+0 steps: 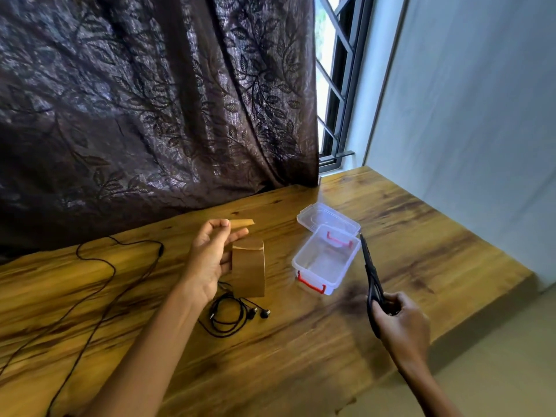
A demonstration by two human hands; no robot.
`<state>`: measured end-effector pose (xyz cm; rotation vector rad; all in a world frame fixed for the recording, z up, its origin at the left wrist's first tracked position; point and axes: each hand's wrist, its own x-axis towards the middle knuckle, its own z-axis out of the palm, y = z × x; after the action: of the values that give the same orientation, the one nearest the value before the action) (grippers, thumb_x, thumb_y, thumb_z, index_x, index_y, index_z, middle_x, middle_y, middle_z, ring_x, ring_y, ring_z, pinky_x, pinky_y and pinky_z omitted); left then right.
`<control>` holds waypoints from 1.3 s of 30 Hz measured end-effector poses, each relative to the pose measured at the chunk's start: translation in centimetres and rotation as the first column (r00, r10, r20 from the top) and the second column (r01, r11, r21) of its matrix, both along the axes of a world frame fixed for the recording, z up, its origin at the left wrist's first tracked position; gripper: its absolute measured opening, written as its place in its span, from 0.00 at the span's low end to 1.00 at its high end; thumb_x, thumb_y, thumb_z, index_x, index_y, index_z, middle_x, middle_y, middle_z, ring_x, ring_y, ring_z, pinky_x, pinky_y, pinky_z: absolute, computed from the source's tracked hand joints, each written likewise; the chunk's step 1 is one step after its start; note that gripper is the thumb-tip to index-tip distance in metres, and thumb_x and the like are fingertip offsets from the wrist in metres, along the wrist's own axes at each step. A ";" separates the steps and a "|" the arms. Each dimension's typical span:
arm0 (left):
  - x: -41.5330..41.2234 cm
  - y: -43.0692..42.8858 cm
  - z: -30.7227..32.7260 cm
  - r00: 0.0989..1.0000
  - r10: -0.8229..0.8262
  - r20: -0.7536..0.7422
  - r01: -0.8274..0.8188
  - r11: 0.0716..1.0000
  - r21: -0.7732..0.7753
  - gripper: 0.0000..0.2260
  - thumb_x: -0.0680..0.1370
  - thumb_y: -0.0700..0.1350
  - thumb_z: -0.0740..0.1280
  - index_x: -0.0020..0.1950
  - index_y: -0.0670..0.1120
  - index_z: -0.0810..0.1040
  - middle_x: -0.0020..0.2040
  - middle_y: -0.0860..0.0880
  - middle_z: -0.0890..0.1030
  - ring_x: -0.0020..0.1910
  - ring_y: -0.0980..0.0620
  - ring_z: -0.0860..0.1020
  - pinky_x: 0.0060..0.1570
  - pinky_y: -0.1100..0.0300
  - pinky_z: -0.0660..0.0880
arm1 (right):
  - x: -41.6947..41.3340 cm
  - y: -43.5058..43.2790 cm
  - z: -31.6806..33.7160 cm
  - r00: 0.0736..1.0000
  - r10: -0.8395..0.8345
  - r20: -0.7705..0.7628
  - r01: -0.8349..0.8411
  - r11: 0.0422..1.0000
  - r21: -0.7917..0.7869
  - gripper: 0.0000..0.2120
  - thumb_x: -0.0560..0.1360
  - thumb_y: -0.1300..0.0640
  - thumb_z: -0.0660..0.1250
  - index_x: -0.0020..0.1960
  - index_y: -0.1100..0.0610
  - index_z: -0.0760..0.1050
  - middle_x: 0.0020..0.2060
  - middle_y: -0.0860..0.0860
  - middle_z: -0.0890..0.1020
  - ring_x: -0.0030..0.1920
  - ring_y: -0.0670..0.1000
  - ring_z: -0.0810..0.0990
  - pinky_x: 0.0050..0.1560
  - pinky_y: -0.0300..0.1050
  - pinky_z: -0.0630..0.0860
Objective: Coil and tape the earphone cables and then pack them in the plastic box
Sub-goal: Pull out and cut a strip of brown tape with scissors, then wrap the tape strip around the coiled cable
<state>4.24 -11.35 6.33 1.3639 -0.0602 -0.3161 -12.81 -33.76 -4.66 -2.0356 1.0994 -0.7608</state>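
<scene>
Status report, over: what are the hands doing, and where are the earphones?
Left hand holds tape roll, pinches a strip. Right hand grips scissors. Coiled earphones on table, untaped; second cable loose at left. Plastic box open, nothing blocking it.

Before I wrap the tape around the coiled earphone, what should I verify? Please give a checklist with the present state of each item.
1. Tape strip cut free of the tape roll, pinched in the left hand: ok.
2. Coiled earphone keeps its loops: ok.
3. Right hand free to steady the coil: not ok, it grips the scissors.
4. Plastic box open, lid behind it: ok.
5. Second cable coiled: not ok, it lies loose.
6. Sticky side of the strip facing the coil: cannot tell.
</scene>
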 end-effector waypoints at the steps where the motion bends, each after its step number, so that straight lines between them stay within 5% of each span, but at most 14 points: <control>1: -0.1 -0.2 -0.1 1.000 -0.006 -0.004 0.006 1.000 0.002 0.07 0.80 0.47 0.59 0.42 0.53 0.71 0.47 0.48 0.83 0.35 0.53 0.81 0.28 0.63 0.75 | -0.1 -0.2 -0.2 0.999 -0.037 -0.033 0.037 0.999 -0.005 0.07 0.68 0.56 0.73 0.41 0.58 0.78 0.36 0.55 0.83 0.40 0.58 0.81 0.38 0.46 0.71; 11: -1.1 -1.5 -0.5 0.998 -0.062 -0.032 0.063 0.998 0.027 0.07 0.80 0.48 0.59 0.42 0.52 0.73 0.47 0.48 0.83 0.39 0.51 0.80 0.36 0.58 0.75 | 0.2 -1.6 -1.2 0.952 -0.045 -0.303 0.014 0.995 -0.104 0.10 0.70 0.55 0.71 0.43 0.62 0.77 0.38 0.61 0.83 0.42 0.61 0.80 0.39 0.47 0.71; 25: -1.9 -1.4 -0.8 0.997 -0.059 -0.049 0.061 0.997 0.039 0.06 0.79 0.48 0.61 0.43 0.51 0.74 0.49 0.46 0.83 0.43 0.49 0.81 0.36 0.56 0.75 | 0.9 -1.7 -1.6 0.867 0.054 -0.495 -0.161 0.971 -0.176 0.13 0.73 0.54 0.68 0.47 0.65 0.77 0.44 0.62 0.80 0.48 0.61 0.77 0.48 0.49 0.71; 29: -2.0 -1.5 -0.9 0.998 -0.049 -0.050 0.051 0.998 0.042 0.06 0.79 0.48 0.61 0.42 0.52 0.74 0.50 0.46 0.83 0.44 0.49 0.81 0.38 0.55 0.76 | 1.4 -1.0 -0.7 0.940 0.085 -0.331 -0.181 0.946 -0.270 0.09 0.69 0.62 0.71 0.44 0.67 0.77 0.40 0.64 0.78 0.43 0.63 0.76 0.44 0.52 0.72; 32: -2.2 -1.7 -0.9 0.997 -0.052 -0.058 0.055 0.998 0.042 0.06 0.79 0.48 0.61 0.42 0.52 0.74 0.49 0.46 0.83 0.43 0.49 0.81 0.39 0.55 0.76 | 2.4 0.8 1.6 0.961 0.240 -0.135 -0.266 0.937 -0.228 0.08 0.71 0.61 0.70 0.48 0.64 0.79 0.41 0.57 0.79 0.42 0.55 0.76 0.41 0.40 0.69; 35: -2.4 -1.8 -0.9 0.997 -0.060 -0.052 0.062 0.997 0.046 0.07 0.79 0.48 0.61 0.42 0.52 0.74 0.49 0.46 0.83 0.43 0.49 0.80 0.40 0.54 0.76 | 3.4 3.7 4.3 0.889 0.451 0.072 -0.447 0.892 -0.066 0.07 0.72 0.54 0.70 0.47 0.57 0.80 0.41 0.49 0.81 0.39 0.47 0.78 0.38 0.30 0.72; 39: -2.7 -1.9 -0.9 0.997 -0.063 -0.035 0.064 0.997 0.037 0.06 0.78 0.50 0.62 0.44 0.51 0.75 0.48 0.46 0.84 0.46 0.49 0.81 0.42 0.54 0.77 | 4.7 7.4 5.7 0.692 0.662 0.287 -0.722 0.622 0.303 0.13 0.71 0.49 0.71 0.51 0.56 0.80 0.43 0.54 0.84 0.45 0.52 0.82 0.47 0.44 0.79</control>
<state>1.50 -13.22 5.42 1.3954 -0.0696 -0.3958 -8.13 -26.33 1.06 -1.7907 0.2566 -0.2368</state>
